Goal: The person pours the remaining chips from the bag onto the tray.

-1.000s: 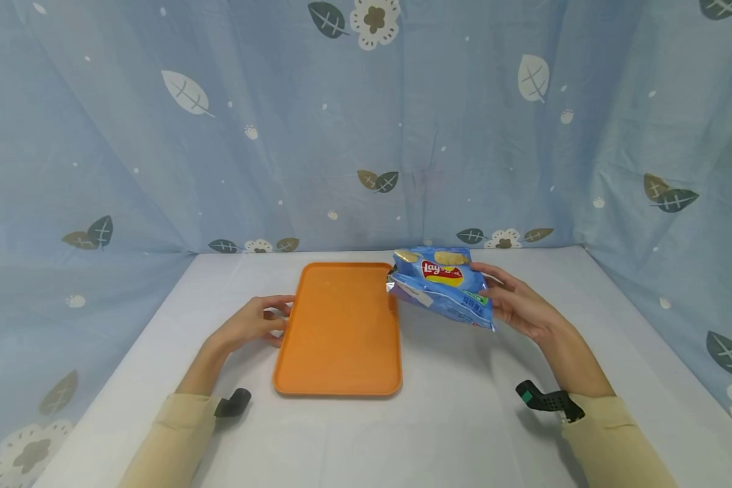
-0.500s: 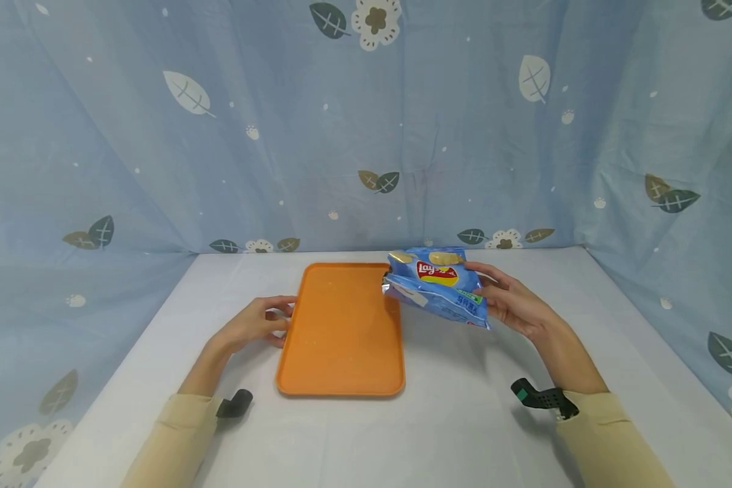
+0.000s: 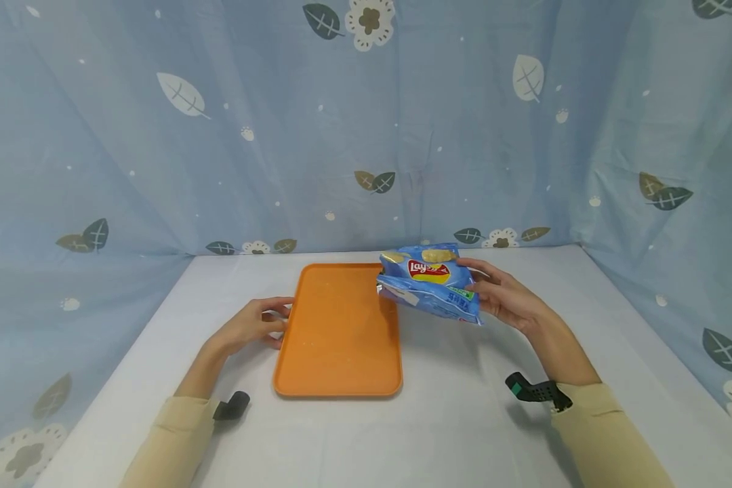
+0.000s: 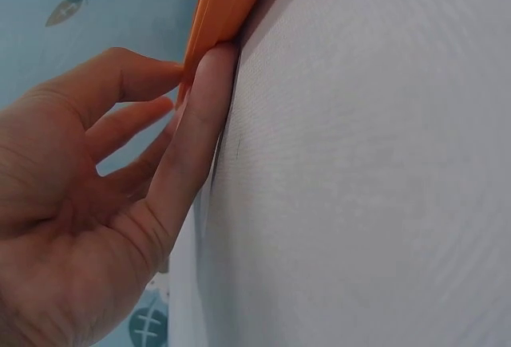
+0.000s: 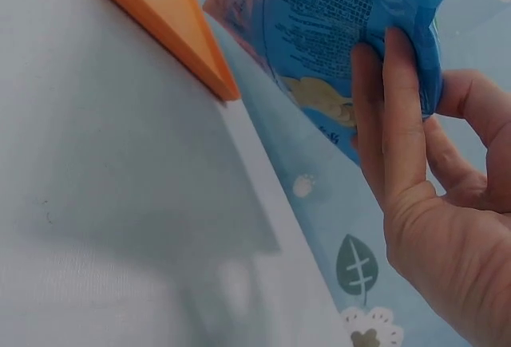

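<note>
An orange tray lies on the white table, and my left hand touches its left edge with the fingertips. In the left wrist view the fingers of the left hand meet the rim of the tray. My right hand grips the right end of a blue Lay's bag, held tilted above the table, its left end over the tray's upper right edge. The right wrist view shows the right hand pinching the bag between fingers and thumb.
The white table extends around the tray. Behind it and at both sides hangs a blue curtain with leaf and flower prints. A dark wrist-worn device sits at the right sleeve, another at the left.
My right hand has moved a little to the left with the bag, whose left end now reaches further over the tray. The left hand stays at the tray's edge.
</note>
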The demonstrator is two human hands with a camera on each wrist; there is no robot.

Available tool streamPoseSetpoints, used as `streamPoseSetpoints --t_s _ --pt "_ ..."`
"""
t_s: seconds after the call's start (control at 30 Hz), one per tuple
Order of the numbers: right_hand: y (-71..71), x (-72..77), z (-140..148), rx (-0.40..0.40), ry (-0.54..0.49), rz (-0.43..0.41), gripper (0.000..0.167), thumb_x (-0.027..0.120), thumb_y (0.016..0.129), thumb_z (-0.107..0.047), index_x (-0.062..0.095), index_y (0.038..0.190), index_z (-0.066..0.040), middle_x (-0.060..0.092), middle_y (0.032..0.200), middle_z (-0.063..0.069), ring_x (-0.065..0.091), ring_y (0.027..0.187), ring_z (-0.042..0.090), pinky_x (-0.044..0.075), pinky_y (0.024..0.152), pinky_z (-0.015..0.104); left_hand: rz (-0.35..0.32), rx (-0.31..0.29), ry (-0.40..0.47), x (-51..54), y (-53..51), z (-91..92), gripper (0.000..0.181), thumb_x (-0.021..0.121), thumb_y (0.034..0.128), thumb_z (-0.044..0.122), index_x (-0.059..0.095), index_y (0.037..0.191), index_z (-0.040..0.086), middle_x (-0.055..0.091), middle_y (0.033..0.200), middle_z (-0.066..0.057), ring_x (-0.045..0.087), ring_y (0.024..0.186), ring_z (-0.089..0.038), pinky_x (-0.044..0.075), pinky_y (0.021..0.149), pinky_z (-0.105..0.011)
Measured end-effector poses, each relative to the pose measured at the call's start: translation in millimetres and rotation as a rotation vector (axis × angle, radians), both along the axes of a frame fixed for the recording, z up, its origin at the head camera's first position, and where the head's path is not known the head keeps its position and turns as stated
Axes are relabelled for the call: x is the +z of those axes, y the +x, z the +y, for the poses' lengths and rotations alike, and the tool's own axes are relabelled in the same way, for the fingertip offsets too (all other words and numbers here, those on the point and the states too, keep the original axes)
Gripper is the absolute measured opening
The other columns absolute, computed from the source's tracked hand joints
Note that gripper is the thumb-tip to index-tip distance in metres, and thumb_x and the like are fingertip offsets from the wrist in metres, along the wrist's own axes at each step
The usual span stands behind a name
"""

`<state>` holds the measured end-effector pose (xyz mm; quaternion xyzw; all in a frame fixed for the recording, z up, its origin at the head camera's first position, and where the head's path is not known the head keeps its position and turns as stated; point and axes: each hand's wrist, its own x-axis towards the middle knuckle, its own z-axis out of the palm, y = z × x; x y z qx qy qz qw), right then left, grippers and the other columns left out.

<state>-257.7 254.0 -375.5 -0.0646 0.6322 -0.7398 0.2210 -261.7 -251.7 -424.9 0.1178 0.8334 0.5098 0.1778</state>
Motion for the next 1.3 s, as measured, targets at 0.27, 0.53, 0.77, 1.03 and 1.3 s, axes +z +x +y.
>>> streamPoseSetpoints --t_s 0.27,0.53,0.77,1.03,1.3 --pt "-2.3 2.2 -5 0.018 0.036 0.013 0.063 0.053 0.098 -0.007 0.028 0.154 -0.021 0.015 0.159 0.009 0.062 0.110 0.019 0.059 0.089 0.026 -0.003 0.003 0.010 0.0 0.6 0.4 0.061 0.062 0.0887 0.000 0.043 0.147 0.004 0.051 0.125 -0.025 0.061 0.096 -0.025 0.064 0.071 -0.041" --pt "-3.8 5.9 -12 0.001 0.061 0.006 0.067 0.058 0.095 -0.007 0.030 0.154 -0.022 0.023 0.154 0.013 0.063 0.110 0.023 0.059 0.090 0.029 -0.004 0.008 0.014 -0.4 1.1 -0.2 0.061 0.061 0.0883 -0.002 0.043 0.147 0.004 0.051 0.125 -0.025 0.061 0.094 -0.025 0.064 0.071 -0.041" --pt "-5.2 6.7 -17 0.012 0.047 0.000 0.065 0.055 0.097 -0.005 0.028 0.155 -0.019 0.024 0.153 0.014 0.064 0.107 0.022 0.060 0.087 0.027 0.000 0.011 0.005 0.6 1.5 -0.2 0.060 0.062 0.0886 -0.001 0.044 0.146 0.004 0.052 0.126 -0.025 0.062 0.096 -0.025 0.064 0.071 -0.040" --pt "-6.2 5.3 -21 0.013 0.050 0.002 0.068 0.058 0.095 -0.005 0.028 0.154 -0.019 0.026 0.152 0.017 0.065 0.108 0.024 0.059 0.090 0.029 -0.003 0.002 0.028 -0.5 0.1 -0.7 0.061 0.061 0.0881 -0.001 0.043 0.146 0.003 0.050 0.125 -0.025 0.061 0.094 -0.024 0.064 0.071 -0.041" --pt "-8.0 4.7 -25 0.007 0.059 0.004 0.068 0.059 0.094 -0.005 0.031 0.154 -0.021 0.026 0.153 0.017 0.064 0.109 0.024 0.059 0.090 0.030 -0.002 -0.001 0.031 -2.0 -0.7 -1.0 0.061 0.062 0.0880 -0.001 0.043 0.146 0.003 0.050 0.125 -0.025 0.061 0.095 -0.024 0.064 0.071 -0.042"
